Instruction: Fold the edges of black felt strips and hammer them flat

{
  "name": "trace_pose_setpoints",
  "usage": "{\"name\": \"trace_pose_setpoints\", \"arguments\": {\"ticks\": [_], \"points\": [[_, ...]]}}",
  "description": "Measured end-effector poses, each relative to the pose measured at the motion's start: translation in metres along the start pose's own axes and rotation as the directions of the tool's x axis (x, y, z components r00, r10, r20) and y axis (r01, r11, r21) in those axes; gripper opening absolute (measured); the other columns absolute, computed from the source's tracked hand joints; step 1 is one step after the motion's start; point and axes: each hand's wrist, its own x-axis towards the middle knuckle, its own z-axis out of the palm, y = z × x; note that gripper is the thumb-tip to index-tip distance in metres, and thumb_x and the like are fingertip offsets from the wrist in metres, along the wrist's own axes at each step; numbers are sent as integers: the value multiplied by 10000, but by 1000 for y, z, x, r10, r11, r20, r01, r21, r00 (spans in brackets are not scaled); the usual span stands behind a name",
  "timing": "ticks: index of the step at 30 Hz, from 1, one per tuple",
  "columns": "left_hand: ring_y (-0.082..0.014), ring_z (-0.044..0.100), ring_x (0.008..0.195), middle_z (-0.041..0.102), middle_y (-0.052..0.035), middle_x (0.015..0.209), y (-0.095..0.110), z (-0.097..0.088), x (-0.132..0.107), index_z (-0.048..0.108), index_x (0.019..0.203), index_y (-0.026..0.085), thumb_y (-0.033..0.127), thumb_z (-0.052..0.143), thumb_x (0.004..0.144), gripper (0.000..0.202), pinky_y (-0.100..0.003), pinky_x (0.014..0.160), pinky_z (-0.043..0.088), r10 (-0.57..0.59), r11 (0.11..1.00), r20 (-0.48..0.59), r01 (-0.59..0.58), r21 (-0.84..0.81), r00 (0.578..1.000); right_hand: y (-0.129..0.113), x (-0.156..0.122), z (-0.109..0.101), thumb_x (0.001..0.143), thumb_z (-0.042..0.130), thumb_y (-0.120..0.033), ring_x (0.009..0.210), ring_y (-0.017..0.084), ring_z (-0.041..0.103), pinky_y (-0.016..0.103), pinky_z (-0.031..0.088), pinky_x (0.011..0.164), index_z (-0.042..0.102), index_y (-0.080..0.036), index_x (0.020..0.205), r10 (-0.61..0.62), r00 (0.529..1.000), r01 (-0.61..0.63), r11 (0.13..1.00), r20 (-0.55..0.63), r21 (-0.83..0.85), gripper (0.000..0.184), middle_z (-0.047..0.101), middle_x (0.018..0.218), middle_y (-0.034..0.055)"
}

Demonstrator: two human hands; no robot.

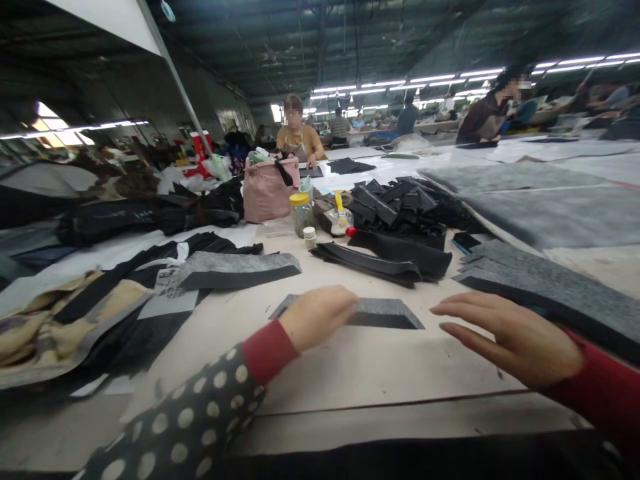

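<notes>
Fingers (340,305) of left hand (317,319): loosely curled over the left part of one grey-and-black felt piece (387,315); grip on it cannot be told. Right hand (505,337): fingers spread open, empty, just beside the piece's right tip. Surface (350,380): pale, beneath both hands. Further out: stacked grey felt strips (540,293) at right; black felt pile (395,207) ahead; yellow-handled brush (340,208) beside the pile.

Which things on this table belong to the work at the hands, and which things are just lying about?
At the hands: left hand over a grey felt piece; right hand nearest stacked grey felt strips.

Lying about: pink bag, yellow-lidded jar, brush, black felt pile.
</notes>
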Motion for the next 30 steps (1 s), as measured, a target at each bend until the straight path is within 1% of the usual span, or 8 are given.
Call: {"name": "trace_pose_setpoints", "arguments": {"ticks": [3,5,8,12,16,21,27,30], "points": [[-174,538,905,591,-57,959,-66,-17,-9,569,969,179,215,419,819,215,-280,814,412,-265,928,-37,265,261,964,-10,9,10,795,420,-377,808,212,600,371,493,708,642,-244,908,-67,998,67,998,12,6,282,655,890,67],[-191,540,900,593,-68,944,-104,-19,-15,584,931,173,208,443,794,199,-293,804,414,-380,862,-35,368,349,924,-17,17,14,803,414,-362,800,204,600,358,495,697,641,-235,902,-108,994,108,994,10,9,279,653,883,72],[-207,552,852,599,-83,901,-133,-13,-21,603,870,158,198,452,773,184,-309,773,426,-446,823,-35,425,377,895,-31,33,15,818,394,-332,791,191,594,338,488,691,637,-219,910,-183,982,182,983,39,32,283,646,878,80],[-214,560,809,594,-112,874,-137,-3,-22,603,831,127,128,399,772,212,-322,757,428,-478,803,-45,457,383,877,-52,59,19,830,380,-287,764,179,577,315,461,673,631,-194,917,-278,952,278,960,125,19,282,633,861,88],[-208,559,813,588,-115,886,-140,0,-25,589,897,131,77,346,778,276,-317,749,429,-476,808,-77,469,357,876,-70,88,32,828,387,-292,757,186,563,323,439,685,625,-180,912,-349,909,354,935,229,18,276,621,830,85],[-201,534,901,594,-89,946,-155,5,-33,585,960,153,55,345,768,322,-312,818,413,-459,828,-146,482,288,876,-85,129,59,794,442,-270,744,182,564,307,432,689,632,-171,886,-380,867,392,919,324,28,234,621,810,77],[-180,535,926,608,-69,980,-168,16,-35,581,1018,144,47,360,746,363,-285,851,405,-419,874,-192,451,182,888,-116,185,96,820,407,-226,917,189,553,286,407,799,585,-140,1024,-392,807,437,899,441,-1,283,608,997,87],[-175,542,918,612,-63,975,-171,19,-34,596,998,152,56,378,739,351,-270,837,412,-411,884,-193,442,154,891,-125,210,123,839,379,-226,970,176,537,262,386,837,570,-149,1043,-310,802,409,908,511,-92,290,587,1068,73]]}}
